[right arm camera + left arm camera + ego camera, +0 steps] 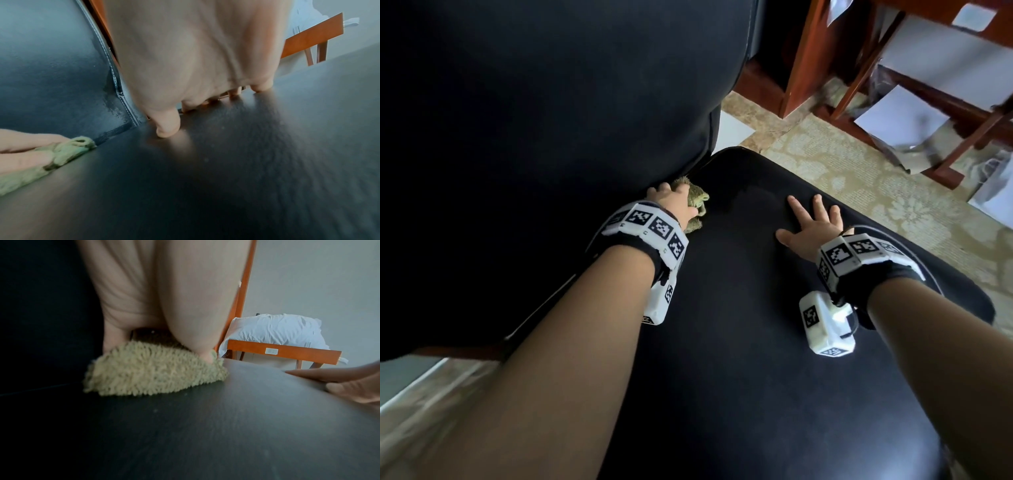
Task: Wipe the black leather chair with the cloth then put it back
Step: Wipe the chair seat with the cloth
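Note:
The black leather chair fills the head view, with its seat [739,325] under both arms and its backrest [551,102] to the left. A shaggy olive-green cloth [697,202] lies bunched in the crease where seat meets backrest. My left hand [671,202] grips it from above. In the left wrist view its thumb and fingers dig into the cloth [152,371] on the seat. My right hand [811,222] rests flat on the seat's right side, fingers spread and fingertips [166,131] touching the leather. It holds nothing. The right wrist view shows the cloth [61,154] at lower left.
Patterned beige floor [859,178] lies right of the seat. Red-brown wooden furniture [801,68] with white sheets [900,113] stands at the upper right. A wooden chair rail [283,352] with a white bundle [273,331] stands beyond the seat, against a pale wall.

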`<state>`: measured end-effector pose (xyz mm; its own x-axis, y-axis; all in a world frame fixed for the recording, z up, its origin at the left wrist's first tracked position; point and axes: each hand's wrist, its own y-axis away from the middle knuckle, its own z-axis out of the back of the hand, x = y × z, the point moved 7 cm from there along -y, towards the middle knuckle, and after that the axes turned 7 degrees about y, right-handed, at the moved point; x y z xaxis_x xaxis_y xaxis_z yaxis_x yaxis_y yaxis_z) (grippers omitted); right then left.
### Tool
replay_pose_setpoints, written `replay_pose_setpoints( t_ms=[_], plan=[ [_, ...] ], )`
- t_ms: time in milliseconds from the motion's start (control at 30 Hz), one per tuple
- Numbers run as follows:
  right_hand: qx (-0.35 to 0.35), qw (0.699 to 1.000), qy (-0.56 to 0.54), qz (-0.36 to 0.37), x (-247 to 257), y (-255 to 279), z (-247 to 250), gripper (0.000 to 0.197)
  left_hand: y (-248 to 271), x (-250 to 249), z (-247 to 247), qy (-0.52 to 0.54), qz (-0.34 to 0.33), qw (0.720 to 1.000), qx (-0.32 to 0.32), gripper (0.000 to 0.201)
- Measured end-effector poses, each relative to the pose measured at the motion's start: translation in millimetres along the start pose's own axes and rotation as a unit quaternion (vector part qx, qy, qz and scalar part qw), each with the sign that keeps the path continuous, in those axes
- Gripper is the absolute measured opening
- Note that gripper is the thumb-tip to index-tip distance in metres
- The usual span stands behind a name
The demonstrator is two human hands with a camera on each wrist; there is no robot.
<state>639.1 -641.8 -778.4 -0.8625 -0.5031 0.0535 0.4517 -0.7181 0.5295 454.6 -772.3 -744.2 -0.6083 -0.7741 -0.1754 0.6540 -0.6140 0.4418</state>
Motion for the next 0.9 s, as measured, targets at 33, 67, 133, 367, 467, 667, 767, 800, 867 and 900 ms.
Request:
replay_pose_setpoints(
  t_ms=[33, 67, 133, 367, 467, 667, 767, 800, 867, 900],
  plan=[
    [0.0, 1.0, 0.002, 0.001, 0.2, 0.1, 0.3, 0.069, 4.1, 3.4, -1.9, 0.003, 0.003, 1.0, -0.003, 0.051],
    [0.001, 1.0, 0.005, 0.001, 0.4, -0.1, 0.6, 0.069, 7.4, 5.5, -3.8, 0.009, 0.002, 1.0, -0.007, 0.052],
    [0.001, 1.0, 0.009, 0.001, 0.1, -0.9, 0.2, 0.069, 13.0, 7.1, -7.2, 0.036, -0.01, 0.999, -0.012, 0.056],
    [-0.005, 1.0, 0.007, -0.001, 0.2, -2.0, -1.8, 0.069, 19.0, 15.6, -11.2, 0.043, -0.06, 0.997, -0.003, 0.058],
    [-0.005, 1.0, 0.007, -0.003, -0.3, -0.6, -0.4, 0.069, 12.8, 10.7, -14.0, 0.011, -0.038, 0.999, -0.017, 0.056],
    [0.0, 1.0, 0.001, -0.001, 0.9, 1.5, 1.0, 0.069, 22.2, 24.5, -7.1, -0.007, -0.005, 0.999, -0.032, 0.047],
    [-0.001, 1.0, 0.003, 0.0, 2.2, 2.1, 1.8, 0.07, 32.4, 39.6, -8.2, -0.01, 0.012, 0.999, -0.039, 0.046],
    [-0.002, 1.0, 0.004, 0.002, 2.7, 2.3, 2.3, 0.07, 35.4, 42.2, -7.9, -0.012, 0.018, 0.999, -0.041, 0.045],
    [-0.003, 1.0, 0.008, 0.005, 2.5, 2.2, 2.8, 0.07, 38.5, 42.2, -7.7, -0.013, 0.028, 0.999, -0.041, 0.045],
    [-0.002, 1.0, 0.011, 0.005, 2.2, 2.1, 2.3, 0.069, 38.7, 40.2, -8.2, -0.013, 0.032, 0.999, -0.039, 0.045]
  ],
)
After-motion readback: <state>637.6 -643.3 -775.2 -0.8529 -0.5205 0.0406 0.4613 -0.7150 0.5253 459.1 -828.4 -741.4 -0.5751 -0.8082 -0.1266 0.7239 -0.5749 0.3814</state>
